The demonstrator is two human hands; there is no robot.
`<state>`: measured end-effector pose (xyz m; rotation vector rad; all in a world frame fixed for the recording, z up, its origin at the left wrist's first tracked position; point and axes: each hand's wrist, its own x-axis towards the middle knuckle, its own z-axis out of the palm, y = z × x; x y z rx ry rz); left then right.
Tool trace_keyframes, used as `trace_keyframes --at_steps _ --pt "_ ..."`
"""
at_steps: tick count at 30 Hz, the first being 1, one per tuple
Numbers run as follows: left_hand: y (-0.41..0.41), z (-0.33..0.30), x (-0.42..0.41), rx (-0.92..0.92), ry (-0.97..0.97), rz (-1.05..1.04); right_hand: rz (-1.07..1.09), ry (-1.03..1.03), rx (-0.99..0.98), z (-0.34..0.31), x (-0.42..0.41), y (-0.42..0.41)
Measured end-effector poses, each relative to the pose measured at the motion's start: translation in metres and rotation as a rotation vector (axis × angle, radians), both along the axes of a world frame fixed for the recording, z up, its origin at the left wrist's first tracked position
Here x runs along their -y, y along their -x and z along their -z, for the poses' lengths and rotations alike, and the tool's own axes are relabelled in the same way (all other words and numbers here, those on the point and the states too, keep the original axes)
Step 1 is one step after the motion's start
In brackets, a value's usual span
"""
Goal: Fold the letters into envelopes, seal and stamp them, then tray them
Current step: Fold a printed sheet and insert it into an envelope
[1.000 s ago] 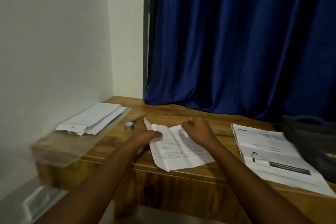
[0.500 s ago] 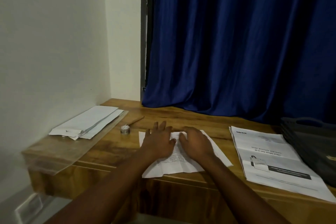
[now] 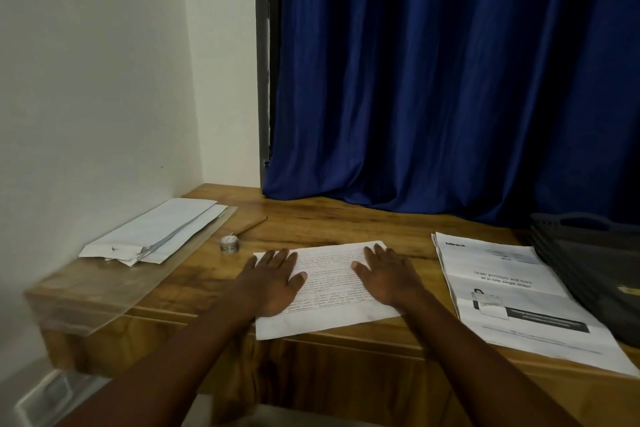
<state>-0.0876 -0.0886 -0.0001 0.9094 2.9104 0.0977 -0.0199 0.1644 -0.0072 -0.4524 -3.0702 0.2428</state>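
Your left hand (image 3: 272, 282) lies flat, palm down, fingers straight and spread, pressing the left part of the letter (image 3: 327, 288). Your right hand (image 3: 386, 279) lies the same way on the letter's right part, fingers straight, gripping nothing. Bare printed lines show between the two hands.

The letter is one white sheet, spread flat on the wooden desk (image 3: 346, 229) at its front edge; the sheet's near left corner overhangs that edge slightly.

Left of the letter, just off its far left corner: a small round silver container (image 3: 229, 243). A thin brown stick (image 3: 251, 226) lies beyond the container, angled away from the letter.

Further left of the letter: a stack of white envelopes (image 3: 156, 231) resting on a clear plastic sleeve (image 3: 104, 291), near the wall.

Right of the letter, a short gap apart: a stack of printed sheets (image 3: 512, 295), top page upside down to you. Beyond those, furthest right of the letter: a dark tray (image 3: 588, 267), partly cut off by the frame edge.

Behind the letter, at the desk's far side: a blue curtain (image 3: 450, 80).
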Motion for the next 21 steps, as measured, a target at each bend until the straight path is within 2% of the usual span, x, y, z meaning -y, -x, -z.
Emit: trace_keyframes --at_steps 3,5,8,12,21 --pt "-0.002 -0.006 -0.002 0.028 0.043 -0.022 0.086 -0.004 0.020 -0.004 -0.005 0.003" --pt "-0.005 -0.014 -0.012 -0.025 0.069 -0.023 0.098 -0.020 -0.048 -0.009 0.007 0.007" --pt "-0.015 -0.018 -0.034 -0.141 -0.010 0.054 -0.054 0.064 -0.192 -0.017 0.042 0.008" --pt "-0.022 -0.001 -0.043 -0.045 -0.063 0.095 -0.229 0.118 -0.087 -0.010 0.068 0.010" --pt "-0.006 0.007 0.001 -0.021 -0.005 0.050 0.029 -0.004 0.020 -0.002 -0.009 0.010"
